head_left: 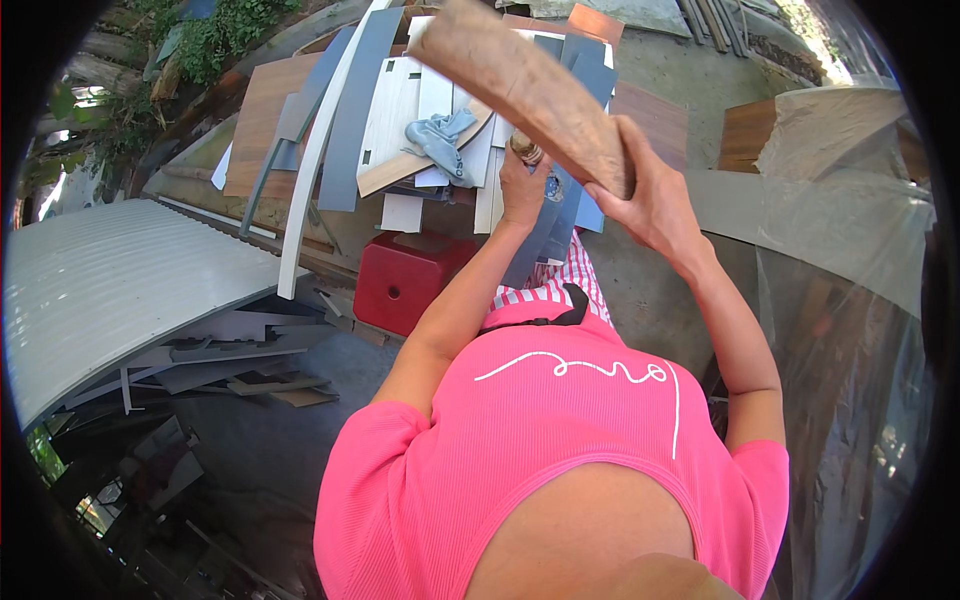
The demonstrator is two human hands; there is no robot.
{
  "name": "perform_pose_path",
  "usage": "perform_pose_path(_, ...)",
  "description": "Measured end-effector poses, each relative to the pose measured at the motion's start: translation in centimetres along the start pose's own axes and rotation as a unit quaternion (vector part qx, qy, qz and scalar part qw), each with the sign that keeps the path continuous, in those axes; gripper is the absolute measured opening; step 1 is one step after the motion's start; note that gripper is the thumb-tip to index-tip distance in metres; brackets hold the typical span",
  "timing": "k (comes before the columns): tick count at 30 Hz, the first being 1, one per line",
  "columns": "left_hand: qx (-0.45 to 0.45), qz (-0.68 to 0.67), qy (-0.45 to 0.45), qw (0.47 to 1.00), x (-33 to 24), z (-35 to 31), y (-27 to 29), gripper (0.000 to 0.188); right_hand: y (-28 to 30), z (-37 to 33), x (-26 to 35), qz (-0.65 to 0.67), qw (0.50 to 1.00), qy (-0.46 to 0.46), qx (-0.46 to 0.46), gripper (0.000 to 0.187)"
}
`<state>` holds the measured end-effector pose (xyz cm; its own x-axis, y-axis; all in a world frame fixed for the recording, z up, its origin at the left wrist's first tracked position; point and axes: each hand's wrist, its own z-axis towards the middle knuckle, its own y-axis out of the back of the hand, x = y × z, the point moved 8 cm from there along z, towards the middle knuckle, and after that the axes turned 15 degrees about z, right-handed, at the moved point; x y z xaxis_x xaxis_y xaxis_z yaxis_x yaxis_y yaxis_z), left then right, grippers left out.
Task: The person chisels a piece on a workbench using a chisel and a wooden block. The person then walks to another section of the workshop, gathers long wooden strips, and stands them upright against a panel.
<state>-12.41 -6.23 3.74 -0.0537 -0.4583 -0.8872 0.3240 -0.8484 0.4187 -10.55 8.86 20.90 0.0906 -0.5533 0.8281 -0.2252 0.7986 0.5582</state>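
right hand [655, 195] clamped on one end of the wood [535, 85]

the wood, a thick, curved brown piece, is raised above the pile and slants across the top of the view. the right hand has its lower right end; the rest runs free, up and to the left, past the grip, until its far end meets the upper edge of the view. the thumb lies along the wood's near side by the end, and the fingers go round its right side, partly hidden. thumb and fingers are together on the wood, with no gap showing between skin and surface.

the left hand [522, 190] is lower and to the left of that grip, just below the wood's lower edge. it is curled around a small, round, jar-like thing [526, 147], whose top shows above the fingers; whether the jar-like thing touches the wood, i cannot tell.

beyond the left hand lies a heap of panels [395, 110], white, grey and brown. on it, to the left of that hand, a blue-grey cloth [445, 140] rests crumpled over a pale curved board [385, 178]. nearer the body, left of the left forearm, is a red stool [395, 285]. a long white strip [308, 190] leans farther left, its lower end by the ribbed sheet [140, 285].
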Motion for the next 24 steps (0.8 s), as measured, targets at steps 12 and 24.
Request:
perform_pose_path(12, -0.026, -0.107, 0.116, 0.987, 3.5, 1.1, 2.5, 0.023, 0.0, -3.2, -6.9, 0.223, 0.964, -0.109, -0.096, 0.078)
perform_pose_path(24, -0.042, -0.082, 0.124, 0.988, 2.4, 0.6, 2.8, 0.024, 1.2, -11.7, -14.9, 0.194, 0.954, -0.203, -0.105, 0.082)
